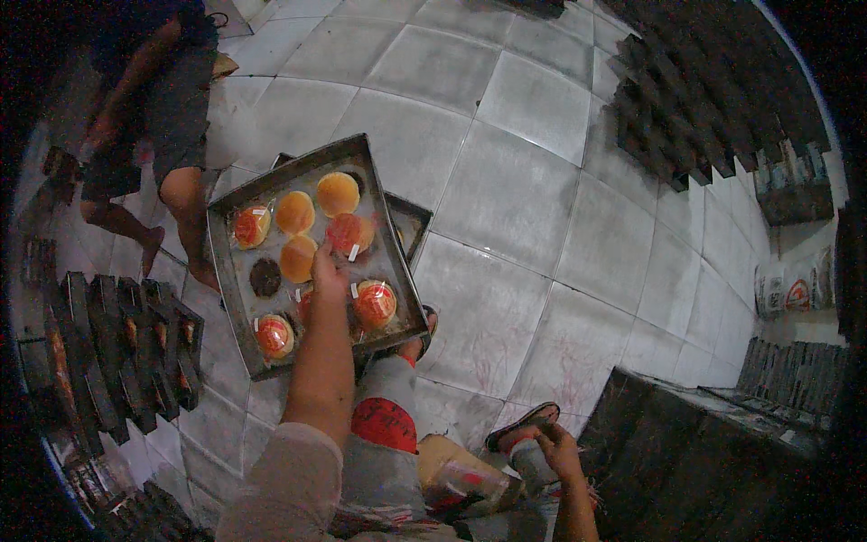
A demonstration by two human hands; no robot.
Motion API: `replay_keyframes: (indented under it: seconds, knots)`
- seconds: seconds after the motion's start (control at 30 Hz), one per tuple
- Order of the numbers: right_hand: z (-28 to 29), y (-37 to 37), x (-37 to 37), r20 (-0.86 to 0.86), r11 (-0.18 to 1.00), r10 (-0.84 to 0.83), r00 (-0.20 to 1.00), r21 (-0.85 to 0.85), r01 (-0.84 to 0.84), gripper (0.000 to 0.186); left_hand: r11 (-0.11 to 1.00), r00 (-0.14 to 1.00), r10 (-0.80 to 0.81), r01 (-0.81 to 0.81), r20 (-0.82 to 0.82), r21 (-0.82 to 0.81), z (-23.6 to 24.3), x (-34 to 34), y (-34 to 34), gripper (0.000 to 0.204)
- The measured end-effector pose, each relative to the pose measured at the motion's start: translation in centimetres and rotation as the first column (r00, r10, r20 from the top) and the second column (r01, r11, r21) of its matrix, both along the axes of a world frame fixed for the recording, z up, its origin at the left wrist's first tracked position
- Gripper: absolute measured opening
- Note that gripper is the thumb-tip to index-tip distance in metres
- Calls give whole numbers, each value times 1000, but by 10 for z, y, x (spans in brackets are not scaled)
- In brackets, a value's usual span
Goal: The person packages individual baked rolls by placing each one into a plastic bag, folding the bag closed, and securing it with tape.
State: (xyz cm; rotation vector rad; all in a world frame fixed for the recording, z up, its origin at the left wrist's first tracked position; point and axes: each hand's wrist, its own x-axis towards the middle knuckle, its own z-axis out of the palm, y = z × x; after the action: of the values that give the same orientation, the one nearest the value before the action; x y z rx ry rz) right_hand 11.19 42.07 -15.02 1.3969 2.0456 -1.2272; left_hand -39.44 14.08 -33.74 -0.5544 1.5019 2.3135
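My left hand [327, 271] reaches over a square metal tray [237, 329], closed on a red-topped bun in clear wrapping [352, 235]. The tray holds several plain golden buns [295, 212], wrapped red-topped buns [274, 336] and a dark round spot [265, 277]. A second tray [411, 217] shows beneath it. My right hand [558, 447] is low at the right, near my sandalled foot, with curled fingers; whether they hold anything is hidden.
Another person's legs [181, 181] are at the upper left. Dark stacked trays stand at left [117, 352] and upper right [686, 108]. A dark box-like surface [677, 452] is at lower right, a white sack [795, 280] beyond, over tiled floor [488, 325].
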Motion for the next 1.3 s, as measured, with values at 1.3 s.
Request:
replay_keyframes:
  seconds: [1.3]
  knots:
    - [132,-100,-5,-186,280,-915,358,-932,231,36,417,848,-472,-24,-240,-909,229,138,-76,35]
